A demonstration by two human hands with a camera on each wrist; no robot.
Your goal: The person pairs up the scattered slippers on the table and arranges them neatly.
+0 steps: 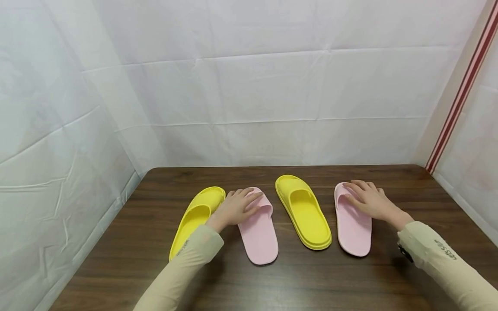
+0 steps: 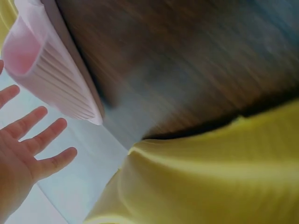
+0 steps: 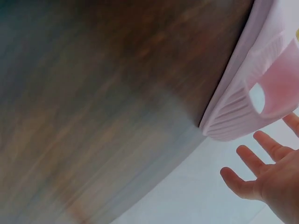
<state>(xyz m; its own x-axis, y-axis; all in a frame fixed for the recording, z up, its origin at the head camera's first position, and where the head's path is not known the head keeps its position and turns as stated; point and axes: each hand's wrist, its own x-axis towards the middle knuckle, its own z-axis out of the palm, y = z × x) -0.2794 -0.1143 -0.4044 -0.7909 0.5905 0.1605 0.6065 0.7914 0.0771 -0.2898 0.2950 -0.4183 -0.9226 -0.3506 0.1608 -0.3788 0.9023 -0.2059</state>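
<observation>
My L hand [image 1: 235, 208] is over the front of the L pink slipper [image 1: 258, 242], which sits btwn the L yellow slipper [image 1: 193, 220] & R yellow slipper [image 1: 311, 216]; R hand [image 1: 369, 201] is over the R pink slipper [image 1: 355, 233], all on the tabletop [image 1: 303, 280]. Fingers spread on both, no grip; can't tell abt light contact. Main risk, prob: L sleeve [image 1: 180, 268] crosses the L yellow slipper, so a low arm cd nudge it. Lopsided pinch cd skid or tip either pink 1.
</observation>
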